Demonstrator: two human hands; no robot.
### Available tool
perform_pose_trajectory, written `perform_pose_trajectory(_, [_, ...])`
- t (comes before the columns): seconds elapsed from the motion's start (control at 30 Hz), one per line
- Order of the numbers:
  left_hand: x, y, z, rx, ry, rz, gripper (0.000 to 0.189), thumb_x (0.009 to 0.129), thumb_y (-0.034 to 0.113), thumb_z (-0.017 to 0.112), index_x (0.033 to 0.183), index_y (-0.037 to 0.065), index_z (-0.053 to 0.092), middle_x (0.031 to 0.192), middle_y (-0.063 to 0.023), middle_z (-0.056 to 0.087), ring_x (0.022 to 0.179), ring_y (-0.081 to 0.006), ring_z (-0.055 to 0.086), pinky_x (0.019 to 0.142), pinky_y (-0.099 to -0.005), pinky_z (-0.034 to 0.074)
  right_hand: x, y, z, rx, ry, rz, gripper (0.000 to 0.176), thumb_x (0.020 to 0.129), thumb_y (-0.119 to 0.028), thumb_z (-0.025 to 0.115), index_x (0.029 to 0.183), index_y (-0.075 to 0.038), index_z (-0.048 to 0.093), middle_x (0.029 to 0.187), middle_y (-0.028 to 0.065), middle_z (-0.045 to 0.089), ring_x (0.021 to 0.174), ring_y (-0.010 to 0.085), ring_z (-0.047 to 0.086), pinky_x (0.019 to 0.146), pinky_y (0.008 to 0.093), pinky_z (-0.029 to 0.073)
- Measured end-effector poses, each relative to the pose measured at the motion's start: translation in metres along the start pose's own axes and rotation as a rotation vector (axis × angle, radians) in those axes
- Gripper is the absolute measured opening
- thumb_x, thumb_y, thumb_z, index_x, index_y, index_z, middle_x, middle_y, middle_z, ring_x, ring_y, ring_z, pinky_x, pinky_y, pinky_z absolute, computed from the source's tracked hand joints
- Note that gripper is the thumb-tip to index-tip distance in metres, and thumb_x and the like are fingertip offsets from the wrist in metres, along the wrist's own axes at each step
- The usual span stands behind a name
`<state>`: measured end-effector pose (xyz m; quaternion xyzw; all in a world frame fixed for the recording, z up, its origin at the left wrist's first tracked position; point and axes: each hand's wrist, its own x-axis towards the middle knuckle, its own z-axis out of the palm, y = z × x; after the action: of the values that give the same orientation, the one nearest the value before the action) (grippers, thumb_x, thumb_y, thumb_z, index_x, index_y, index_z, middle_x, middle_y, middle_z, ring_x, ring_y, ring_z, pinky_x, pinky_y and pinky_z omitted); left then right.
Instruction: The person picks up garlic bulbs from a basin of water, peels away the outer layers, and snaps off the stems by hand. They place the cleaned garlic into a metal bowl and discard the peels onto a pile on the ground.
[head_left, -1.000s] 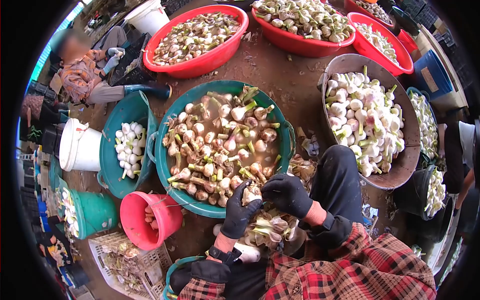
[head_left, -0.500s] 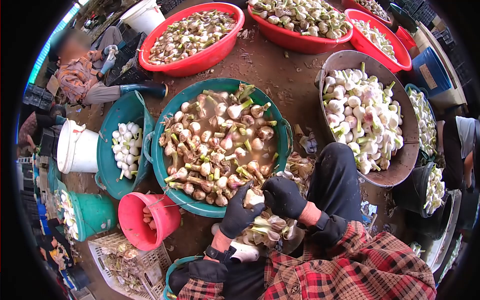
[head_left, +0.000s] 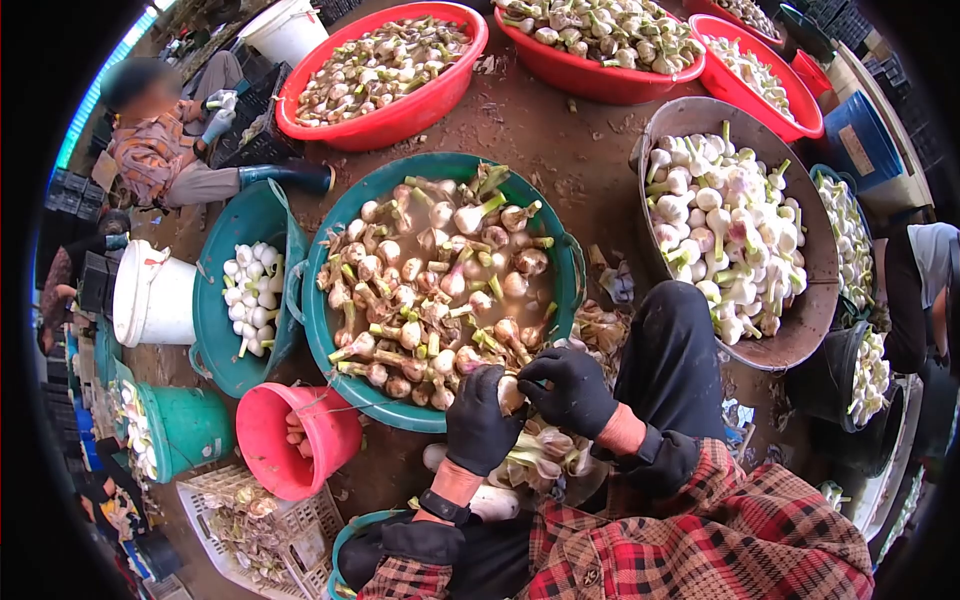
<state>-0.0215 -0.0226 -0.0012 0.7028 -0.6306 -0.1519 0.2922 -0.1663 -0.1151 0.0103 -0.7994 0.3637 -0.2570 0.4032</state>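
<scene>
A pale garlic bulb (head_left: 509,394) is held in my left hand (head_left: 480,425), which wears a black glove and curls around it. Closed in a pinch, my right hand (head_left: 575,393), also black-gloved, has its fingertips at the bulb's right edge; whatever they pinch is hidden. Just beyond both hands stands a green tub (head_left: 400,412) of murky water with unpeeled garlic (head_left: 400,270). Below the hands, loose garlic skins (head_left: 545,455) lie between my legs.
To the right stands a wide metal basin (head_left: 822,235) of cleaned garlic. On the left are a green basin (head_left: 215,300), a white bucket (head_left: 155,295), a pink bucket (head_left: 340,440) and a white crate (head_left: 220,530). Red tubs (head_left: 395,125) stand behind. A co-worker (head_left: 150,150) sits at upper left.
My left hand has turned around the bulb, so less of it shows. My right fingertips have shifted slightly along its right edge. The tubs stay put.
</scene>
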Motion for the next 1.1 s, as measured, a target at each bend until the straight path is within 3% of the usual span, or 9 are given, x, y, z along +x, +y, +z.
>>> perform_pose_trajectory(0.27, [-0.003, -0.003, 0.003, 0.016, -0.019, 0.076, 0.055, 0.065, 0.013, 0.076, 0.114, 0.004, 0.051, 0.108, -0.0156, 0.056, 0.104, -0.0362, 0.055, 0.085, -0.0442, 0.048, -0.002, 0.001, 0.008, -0.057, 0.034, 0.089, 0.011, 0.069, -0.015, 0.065, 0.075, -0.008, 0.070, 0.070, 0.0126, 0.064, 0.066, 0.0315, 0.063, 0.063, 0.0398, 0.050])
perform_pose_trajectory(0.43, [0.000, -0.001, 0.000, -0.205, 0.002, 0.060, 0.054, 0.062, 0.005, 0.075, 0.111, 0.004, 0.052, 0.109, -0.0162, 0.055, 0.106, -0.0368, 0.054, 0.091, -0.0427, 0.046, -0.002, 0.036, 0.007, 0.237, -0.013, 0.488, 0.017, 0.071, -0.016, 0.060, 0.074, -0.001, 0.068, 0.068, 0.0175, 0.064, 0.065, 0.0324, 0.065, 0.068, 0.0369, 0.052])
perform_pose_trajectory(0.53, [0.006, 0.006, -0.012, -0.352, 0.047, 0.002, 0.052, 0.061, 0.001, 0.076, 0.107, 0.004, 0.053, 0.107, -0.0154, 0.056, 0.104, -0.0323, 0.057, 0.091, -0.0385, 0.046, -0.002, 0.075, -0.002, -0.190, 0.168, 0.442, 0.016, 0.074, -0.015, 0.060, 0.077, -0.002, 0.068, 0.074, 0.0191, 0.065, 0.074, 0.0353, 0.065, 0.069, 0.0414, 0.051])
perform_pose_trajectory(0.6, [0.004, -0.005, -0.009, -0.353, 0.051, 0.005, 0.055, 0.060, 0.001, 0.076, 0.110, 0.005, 0.052, 0.107, -0.0129, 0.056, 0.107, -0.0287, 0.056, 0.095, -0.0377, 0.044, -0.007, 0.095, -0.014, -0.386, 0.121, 0.420, 0.015, 0.075, -0.013, 0.059, 0.082, -0.005, 0.069, 0.078, 0.0174, 0.065, 0.081, 0.0362, 0.064, 0.071, 0.0431, 0.051])
perform_pose_trajectory(0.67, [0.003, -0.010, -0.008, -0.452, 0.013, -0.021, 0.057, 0.063, -0.001, 0.074, 0.115, 0.005, 0.050, 0.112, -0.0122, 0.055, 0.111, -0.0262, 0.054, 0.098, -0.0368, 0.043, -0.002, 0.083, -0.025, -0.325, 0.074, 0.374, 0.016, 0.076, -0.013, 0.062, 0.089, -0.007, 0.069, 0.083, 0.0175, 0.065, 0.086, 0.0355, 0.064, 0.077, 0.0413, 0.051])
perform_pose_trajectory(0.73, [0.001, -0.012, -0.007, -0.613, -0.054, -0.120, 0.059, 0.065, -0.003, 0.072, 0.118, 0.005, 0.048, 0.115, -0.0119, 0.054, 0.113, -0.0245, 0.053, 0.099, -0.0362, 0.042, 0.005, 0.066, -0.028, 0.043, 0.134, -0.045, 0.022, 0.079, -0.016, 0.066, 0.098, -0.005, 0.068, 0.089, 0.0200, 0.066, 0.088, 0.0354, 0.064, 0.083, 0.0393, 0.050])
perform_pose_trajectory(0.87, [-0.001, -0.015, -0.003, -0.731, -0.177, -0.193, 0.056, 0.068, -0.002, 0.066, 0.121, 0.004, 0.047, 0.119, -0.0142, 0.053, 0.116, -0.0249, 0.051, 0.100, -0.0352, 0.040, 0.010, 0.042, -0.026, 0.282, -0.111, -0.089, 0.034, 0.082, -0.024, 0.069, 0.109, -0.004, 0.065, 0.096, 0.0217, 0.066, 0.090, 0.0349, 0.064, 0.087, 0.0376, 0.048])
perform_pose_trajectory(0.93, [-0.001, -0.016, 0.000, -0.685, -0.184, -0.136, 0.058, 0.071, -0.003, 0.067, 0.124, 0.003, 0.045, 0.120, -0.0130, 0.052, 0.116, -0.0225, 0.051, 0.100, -0.0340, 0.041, 0.007, 0.036, -0.024, 0.267, -0.400, 0.009, 0.040, 0.083, -0.029, 0.070, 0.112, -0.003, 0.064, 0.098, 0.0206, 0.066, 0.089, 0.0339, 0.065, 0.083, 0.0377, 0.049])
perform_pose_trajectory(1.1, [-0.002, -0.013, 0.002, -0.639, -0.152, -0.151, 0.061, 0.077, -0.001, 0.066, 0.132, 0.000, 0.039, 0.123, -0.0128, 0.052, 0.113, -0.0198, 0.053, 0.095, -0.0318, 0.045, -0.002, 0.038, -0.006, 0.153, -0.201, -0.084, 0.026, 0.079, -0.022, 0.070, 0.096, -0.002, 0.069, 0.083, 0.0178, 0.065, 0.076, 0.0358, 0.063, 0.067, 0.0398, 0.049])
